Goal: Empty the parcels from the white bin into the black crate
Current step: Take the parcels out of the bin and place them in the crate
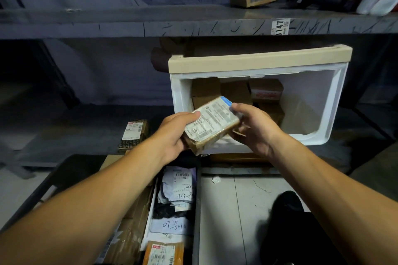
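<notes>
In the head view, a flat brown cardboard parcel (pixel 212 123) with a white printed label was held in front of the white plastic bin (pixel 336 101), gripped by the left hand (pixel 172 133) and right hand (pixel 252 129), fingers curled round its ends. It would best be kept level and lowered into the black crate (pixel 197 200) below the bin, among the parcels already there.

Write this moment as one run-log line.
left hand: grips parcel | right hand: grips parcel | white bin: parcels remain | black crate: partly filled
</notes>
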{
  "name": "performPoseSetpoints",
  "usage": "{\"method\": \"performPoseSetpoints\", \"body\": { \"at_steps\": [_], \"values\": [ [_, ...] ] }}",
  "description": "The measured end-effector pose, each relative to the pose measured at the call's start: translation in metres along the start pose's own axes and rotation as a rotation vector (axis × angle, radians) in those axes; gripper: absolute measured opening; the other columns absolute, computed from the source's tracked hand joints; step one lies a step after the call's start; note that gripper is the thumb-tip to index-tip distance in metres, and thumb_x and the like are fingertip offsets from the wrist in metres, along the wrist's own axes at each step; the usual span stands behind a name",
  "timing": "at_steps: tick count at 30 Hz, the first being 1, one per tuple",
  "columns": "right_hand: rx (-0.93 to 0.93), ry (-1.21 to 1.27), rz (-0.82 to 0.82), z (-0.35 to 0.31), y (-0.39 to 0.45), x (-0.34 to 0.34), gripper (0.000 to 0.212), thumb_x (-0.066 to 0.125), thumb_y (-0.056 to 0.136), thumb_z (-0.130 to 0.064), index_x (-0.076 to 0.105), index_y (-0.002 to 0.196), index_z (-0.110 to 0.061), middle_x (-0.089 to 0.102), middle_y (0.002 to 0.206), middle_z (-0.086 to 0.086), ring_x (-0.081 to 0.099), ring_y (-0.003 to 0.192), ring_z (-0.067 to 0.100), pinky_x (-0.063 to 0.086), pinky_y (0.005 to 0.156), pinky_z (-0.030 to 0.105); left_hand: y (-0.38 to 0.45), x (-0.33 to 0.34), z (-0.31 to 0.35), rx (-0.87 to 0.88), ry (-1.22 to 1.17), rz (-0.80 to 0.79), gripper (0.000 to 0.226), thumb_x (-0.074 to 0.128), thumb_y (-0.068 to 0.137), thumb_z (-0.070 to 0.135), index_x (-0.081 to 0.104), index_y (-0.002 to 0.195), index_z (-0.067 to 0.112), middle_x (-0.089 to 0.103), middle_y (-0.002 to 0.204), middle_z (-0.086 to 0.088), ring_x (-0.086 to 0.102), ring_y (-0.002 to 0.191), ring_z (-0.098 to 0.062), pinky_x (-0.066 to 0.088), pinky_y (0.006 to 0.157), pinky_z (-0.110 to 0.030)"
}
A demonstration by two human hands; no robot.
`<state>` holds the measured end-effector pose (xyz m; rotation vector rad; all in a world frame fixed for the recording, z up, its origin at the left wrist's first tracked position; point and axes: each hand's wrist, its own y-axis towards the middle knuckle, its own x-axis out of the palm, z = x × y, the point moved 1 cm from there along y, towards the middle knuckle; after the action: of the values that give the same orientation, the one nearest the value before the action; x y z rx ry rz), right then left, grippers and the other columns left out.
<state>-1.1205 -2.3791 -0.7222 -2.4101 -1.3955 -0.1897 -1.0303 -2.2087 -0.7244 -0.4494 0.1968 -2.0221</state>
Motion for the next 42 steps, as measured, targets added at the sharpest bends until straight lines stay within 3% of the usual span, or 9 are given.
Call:
{"method": "performPoseSetpoints", "body": {
  "at_steps": [3, 8, 12, 15, 20, 24, 30, 38, 42],
  "values": [
    [0.048, 0.023, -0.009, 0.001, -0.002, 0.003, 0.023, 0.069, 0.092, -0.024, 0.068, 0.113, -0.016, 0.077, 0.077, 0.003, 0.072, 0.078, 0.018, 0.058, 0.07, 0.034, 0.002, 0.002, -0.002, -0.005, -0.137, 0.018, 0.027, 0.062, 0.097, 0.013, 0.063, 0.123, 0.005, 0.075, 0.109, -0.016, 0.074, 0.099, -0.031, 0.059, 0.085, -0.05],
    [0.08, -0.073, -0.035, 0.006, -0.007, 0.012, 0.038, 0.07, 0.091, -0.015, 0.06, 0.127, -0.009, 0.078, 0.101, 0.012, 0.076, 0.094, 0.025, 0.059, 0.083, 0.042, -0.003, 0.01, -0.007, -0.068, -0.162, -0.085, 0.019, 0.053, 0.101, 0.013, 0.063, 0.117, 0.008, 0.075, 0.11, -0.016, 0.073, 0.098, -0.032, 0.056, 0.085, -0.053],
    [0.073, -0.055, -0.006, 0.005, -0.006, 0.01, 0.03, 0.067, 0.092, -0.006, 0.061, 0.121, -0.013, 0.078, 0.101, 0.012, 0.077, 0.091, 0.028, 0.058, 0.089, 0.054, -0.01, 0.013, -0.01, -0.096, -0.11, -0.139, 0.021, 0.055, 0.1, 0.014, 0.063, 0.119, 0.01, 0.076, 0.109, -0.014, 0.072, 0.097, -0.03, 0.056, 0.08, -0.052],
    [0.064, -0.082, -0.002, 0.003, -0.005, 0.005, 0.027, 0.064, 0.094, -0.006, 0.063, 0.119, -0.016, 0.079, 0.1, 0.008, 0.077, 0.09, 0.026, 0.06, 0.087, 0.048, -0.013, 0.011, -0.013, -0.095, 0.014, -0.12, 0.021, 0.06, 0.097, 0.015, 0.064, 0.117, 0.013, 0.078, 0.101, -0.008, 0.072, 0.098, -0.027, 0.055, 0.085, -0.053],
    [0.093, -0.118, -0.039, 0.006, -0.009, 0.005, 0.028, 0.065, 0.093, -0.004, 0.064, 0.12, -0.014, 0.077, 0.105, 0.012, 0.076, 0.084, 0.023, 0.061, 0.082, 0.044, -0.012, -0.002, -0.01, -0.036, 0.071, 0.027, 0.021, 0.063, 0.096, 0.019, 0.065, 0.116, 0.012, 0.077, 0.101, -0.01, 0.073, 0.087, -0.024, 0.059, 0.062, -0.037],
    [0.116, -0.127, -0.065, 0.014, -0.009, 0.018, 0.029, 0.065, 0.093, -0.004, 0.065, 0.121, -0.011, 0.077, 0.101, 0.013, 0.075, 0.087, 0.026, 0.062, 0.066, 0.041, -0.013, -0.02, -0.007, 0.002, 0.118, 0.101, 0.012, 0.062, 0.097, 0.016, 0.063, 0.109, 0.015, 0.077, 0.103, -0.011, 0.074, 0.096, -0.03, 0.061, 0.079, -0.044],
    [0.152, -0.142, -0.1, 0.035, -0.013, 0.048, 0.028, 0.064, 0.093, -0.001, 0.063, 0.12, -0.007, 0.078, 0.092, 0.013, 0.076, 0.074, 0.023, 0.061, 0.059, 0.035, -0.021, -0.06, -0.003, 0.023, 0.233, 0.16, 0.014, 0.065, 0.095, 0.015, 0.067, 0.109, 0.013, 0.079, 0.095, -0.008, 0.075, 0.086, -0.025, 0.057, 0.061, -0.032],
    [0.245, -0.179, -0.211, 0.087, -0.003, 0.108, 0.028, 0.052, 0.097, -0.007, 0.063, 0.123, -0.01, 0.079, 0.089, 0.011, 0.077, 0.074, 0.023, 0.06, 0.06, 0.032, -0.027, -0.127, -0.018, -0.048, 0.336, 0.276, 0.01, 0.056, 0.101, 0.012, 0.066, 0.104, 0.011, 0.075, 0.09, -0.01, 0.069, 0.086, -0.027, 0.054, 0.093, -0.053],
    [0.303, -0.212, -0.252, 0.126, 0.008, 0.132, 0.033, 0.05, 0.094, -0.013, 0.068, 0.122, -0.014, 0.079, 0.102, 0.008, 0.075, 0.09, 0.02, 0.06, 0.073, 0.034, -0.022, -0.158, -0.033, -0.092, 0.347, 0.329, 0.016, 0.054, 0.102, 0.01, 0.064, 0.091, 0.015, 0.073, 0.085, -0.008, 0.069, 0.08, -0.024, 0.055, 0.09, -0.05]
  ]
}}
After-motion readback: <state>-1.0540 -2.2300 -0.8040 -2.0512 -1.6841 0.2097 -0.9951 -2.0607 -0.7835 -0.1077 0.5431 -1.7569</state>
